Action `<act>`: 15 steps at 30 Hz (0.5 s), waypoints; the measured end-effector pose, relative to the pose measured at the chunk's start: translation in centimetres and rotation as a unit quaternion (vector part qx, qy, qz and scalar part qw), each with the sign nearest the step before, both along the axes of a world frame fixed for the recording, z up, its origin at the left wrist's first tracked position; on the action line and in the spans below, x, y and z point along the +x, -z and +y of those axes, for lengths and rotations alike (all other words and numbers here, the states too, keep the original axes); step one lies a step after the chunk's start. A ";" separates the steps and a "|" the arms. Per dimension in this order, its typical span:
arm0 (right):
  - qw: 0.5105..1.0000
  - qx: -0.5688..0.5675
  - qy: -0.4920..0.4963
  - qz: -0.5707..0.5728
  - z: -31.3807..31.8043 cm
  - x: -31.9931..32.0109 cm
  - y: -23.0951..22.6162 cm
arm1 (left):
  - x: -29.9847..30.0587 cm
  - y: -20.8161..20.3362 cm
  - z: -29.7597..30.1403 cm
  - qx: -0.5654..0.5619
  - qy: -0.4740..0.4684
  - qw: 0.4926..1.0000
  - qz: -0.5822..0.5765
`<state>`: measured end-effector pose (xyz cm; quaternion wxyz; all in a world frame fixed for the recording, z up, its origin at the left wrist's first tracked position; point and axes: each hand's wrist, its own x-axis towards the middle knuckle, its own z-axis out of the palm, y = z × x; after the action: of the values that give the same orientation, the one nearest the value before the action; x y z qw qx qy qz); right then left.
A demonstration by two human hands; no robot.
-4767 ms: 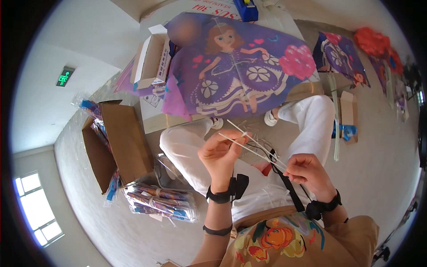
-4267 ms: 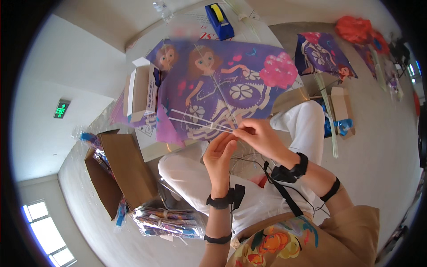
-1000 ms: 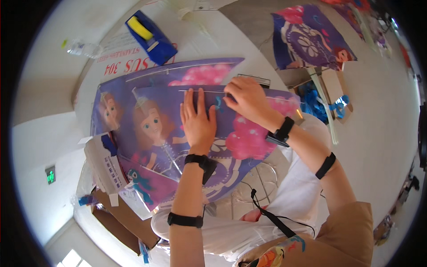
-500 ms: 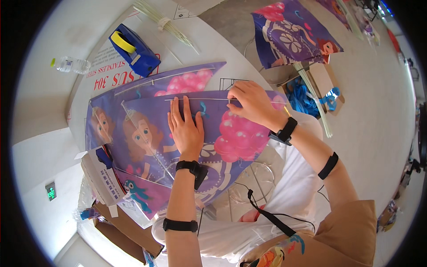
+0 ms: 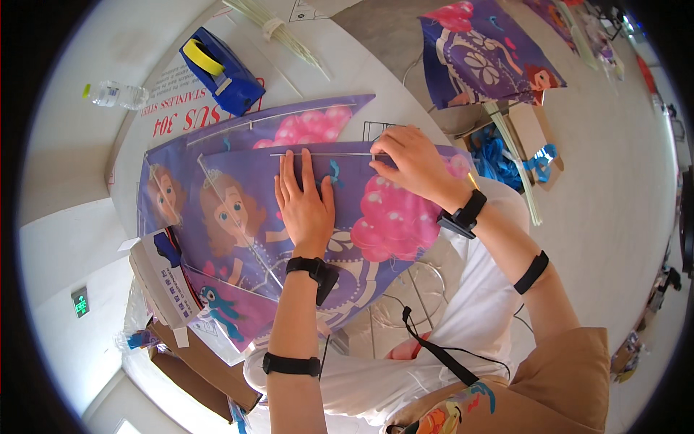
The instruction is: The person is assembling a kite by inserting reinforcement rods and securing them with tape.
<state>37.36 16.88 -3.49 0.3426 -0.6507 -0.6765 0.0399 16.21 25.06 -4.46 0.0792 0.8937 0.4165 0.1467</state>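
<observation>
Compared with the view half a second earlier, the layout is little changed: the purple kite [image 5: 289,217] is still spread flat on the white table [image 5: 347,69], and both hands remain on it in nearly the same places. Against the view from over four seconds earlier, the thin rods are no longer held up in the air.

The left hand [image 5: 305,202] is laid flat on the kite's middle, fingers extended and close together, palm pressed down; nothing is pinched by it. The right hand [image 5: 412,163] is set at the kite's upper edge, its fingertips closed on the end of a thin white rod [image 5: 322,154] that is lying across the sail.

A blue tape dispenser [image 5: 220,71] with a yellow roll is placed at the table's far left part. A clear plastic bottle [image 5: 116,94] is lying on its side beyond it. Red lettering is printed on the table surface beside the dispenser. A white printed carton [image 5: 163,286] is positioned at the kite's lower left, with brown cardboard boxes [image 5: 199,365] below it. A second purple kite [image 5: 488,54] is seen at the upper right.
</observation>
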 end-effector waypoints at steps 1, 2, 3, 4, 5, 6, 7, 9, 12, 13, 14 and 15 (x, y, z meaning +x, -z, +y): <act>1.000 0.000 0.000 0.001 0.1 -0.1 0.1 | 0.0 0.0 0.0 0.000 0.000 1.000 0.001; 1.000 -0.002 0.003 0.004 0.2 0.0 0.1 | 0.1 0.0 0.0 -0.001 0.000 1.000 0.001; 1.000 -0.004 0.006 0.007 0.3 0.0 0.1 | 0.2 0.1 -0.1 -0.003 -0.001 1.000 0.001; 1.000 -0.004 0.006 0.007 0.4 -0.1 0.1 | 0.2 0.1 -0.1 -0.003 -0.001 1.000 0.000; 1.000 -0.003 0.007 0.003 0.5 -0.3 0.1 | 0.2 0.1 -0.1 -0.002 -0.001 1.000 0.001; 1.000 -0.001 0.008 -0.001 0.6 -0.5 0.1 | 0.1 0.1 -0.1 0.000 -0.002 1.000 0.002; 1.000 -0.002 0.007 -0.001 0.6 -0.6 0.1 | 0.0 0.2 0.0 -0.001 -0.002 1.000 0.002; 1.000 -0.001 0.018 0.006 0.5 -0.7 0.2 | 0.1 0.1 0.0 0.002 -0.002 1.000 0.006; 0.999 0.005 0.028 0.027 0.6 -1.0 0.3 | 0.1 -0.1 0.0 0.004 -0.004 1.000 0.006; 0.999 0.005 0.026 0.028 0.6 -1.1 0.2 | 0.0 -0.1 0.0 0.005 -0.006 1.000 0.006; 0.999 -0.009 0.026 0.035 0.5 -1.1 0.2 | 0.0 0.0 0.0 0.005 -0.004 1.000 0.005; 0.998 -0.023 0.026 0.043 0.5 -1.1 0.2 | 0.0 0.1 0.0 0.004 -0.003 1.000 0.004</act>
<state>36.28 17.36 -3.68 0.3572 -0.6733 -0.6431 0.0742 16.24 25.05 -4.58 0.0733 0.8935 0.4185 0.1456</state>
